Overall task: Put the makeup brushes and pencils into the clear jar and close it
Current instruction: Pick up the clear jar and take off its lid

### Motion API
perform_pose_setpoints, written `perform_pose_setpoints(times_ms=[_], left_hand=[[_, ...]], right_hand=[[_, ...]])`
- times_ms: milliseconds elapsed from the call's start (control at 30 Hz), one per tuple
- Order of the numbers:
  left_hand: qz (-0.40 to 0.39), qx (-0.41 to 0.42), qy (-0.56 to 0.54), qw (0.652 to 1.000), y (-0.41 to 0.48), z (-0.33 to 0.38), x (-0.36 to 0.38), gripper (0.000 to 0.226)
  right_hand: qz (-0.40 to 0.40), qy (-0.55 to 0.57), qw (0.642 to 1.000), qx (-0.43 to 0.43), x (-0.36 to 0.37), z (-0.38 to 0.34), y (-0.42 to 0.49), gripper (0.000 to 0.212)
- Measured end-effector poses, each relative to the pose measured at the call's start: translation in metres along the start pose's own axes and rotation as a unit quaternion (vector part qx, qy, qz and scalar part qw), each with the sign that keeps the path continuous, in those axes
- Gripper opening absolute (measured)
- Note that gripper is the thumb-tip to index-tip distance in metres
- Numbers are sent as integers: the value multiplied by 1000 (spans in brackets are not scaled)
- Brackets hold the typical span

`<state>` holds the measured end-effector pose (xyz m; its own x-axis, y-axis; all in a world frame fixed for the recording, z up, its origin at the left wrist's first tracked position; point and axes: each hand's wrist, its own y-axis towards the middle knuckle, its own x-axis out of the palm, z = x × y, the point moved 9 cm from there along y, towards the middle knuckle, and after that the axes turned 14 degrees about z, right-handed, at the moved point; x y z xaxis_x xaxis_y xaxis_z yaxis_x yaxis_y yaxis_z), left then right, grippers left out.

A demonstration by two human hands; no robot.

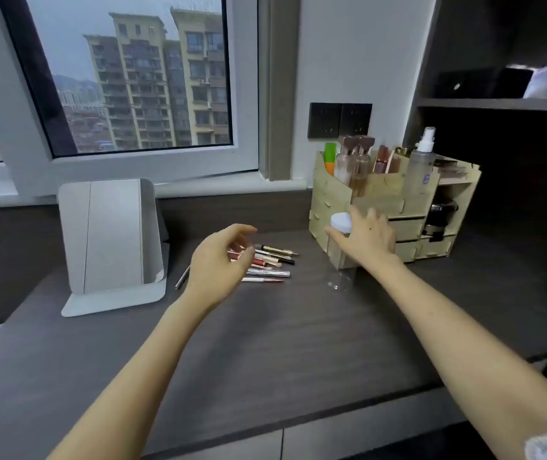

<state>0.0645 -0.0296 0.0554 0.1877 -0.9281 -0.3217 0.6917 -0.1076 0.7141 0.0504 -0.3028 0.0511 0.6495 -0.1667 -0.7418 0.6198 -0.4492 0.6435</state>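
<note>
Item: clear jar [341, 277], white lid [341, 223] on, upright on worktop [265, 343] by wooden organiser [395, 200]. Our right hand [366, 242] wraps jar top, grip closed on it. Left hand [222, 260] half-open, empty, over brushes/pencils [272, 263] lying loose, left of jar. Risk: light jar tips w/ lid twist; pencils roll. Labels: none legible.

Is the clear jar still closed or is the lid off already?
Closed. The white lid sits on top of the upright clear jar, with the right hand around its upper part.
</note>
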Motion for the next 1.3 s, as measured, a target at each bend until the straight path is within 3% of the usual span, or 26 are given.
perform_pose_setpoints(times_ms=[100, 200, 300, 400, 500, 567, 667, 800, 867, 967, 1033, 1133, 1200, 1233, 1267, 1300], left_hand=[[-23, -2, 19, 1000, 4, -9, 21, 27], [-47, 19, 30, 998, 3, -12, 44, 38], [-64, 33, 33, 997, -2, -11, 66, 69], [-58, 32, 62, 996, -7, -10, 79, 98], [16, -13, 36, 999, -9, -11, 56, 68], [-13, -24, 23, 999, -16, -16, 45, 49], [-110, -46, 15, 993, -20, -26, 32, 52], [-156, -46, 35, 986, -9, -25, 17, 65], [-233, -90, -55, 967, -19, -23, 22, 62], [-322, -187, -280, 885, -40, -17, 30, 59], [-362, -214, -311, 852, -47, -21, 33, 64], [-409, -217, -301, 834, -53, -28, 35, 62], [-391, -225, -330, 829, -50, -33, 31, 64], [-355, -233, -352, 834, -44, -35, 27, 65], [-298, -244, -366, 847, -35, -43, 21, 66], [-223, -255, -367, 866, -25, -53, 12, 66]], right_hand=[[-33, -27, 999, -2, 13, 2, 8, 70], [-24, 33, 999, 7, 12, -5, 5, 62], [28, 158, 987, 8, -11, -35, -10, 58], [-27, 317, 947, 39, -18, -75, -31, 58], [-84, 305, 948, 18, -20, -98, -43, 51], [-109, 279, 954, -27, -21, -106, -47, 55], [-111, 294, 946, -80, -25, -117, -54, 70], [-89, 350, 929, -79, -30, -123, -61, 76], [-110, 392, 909, -91, -32, -126, -69, 66], [-184, 475, 849, -142, -35, -140, -80, 48], [-257, 491, 814, -173, -36, -147, -85, 43], [-326, 440, 799, -249, -43, -147, -87, 46], [-314, 482, 788, -218, -45, -134, -74, 51], [-303, 532, 775, -157, -41, -123, -65, 52], [-286, 567, 767, -88, -30, -108, -57, 52], [-261, 565, 782, -38, -15, -91, -51, 53]])
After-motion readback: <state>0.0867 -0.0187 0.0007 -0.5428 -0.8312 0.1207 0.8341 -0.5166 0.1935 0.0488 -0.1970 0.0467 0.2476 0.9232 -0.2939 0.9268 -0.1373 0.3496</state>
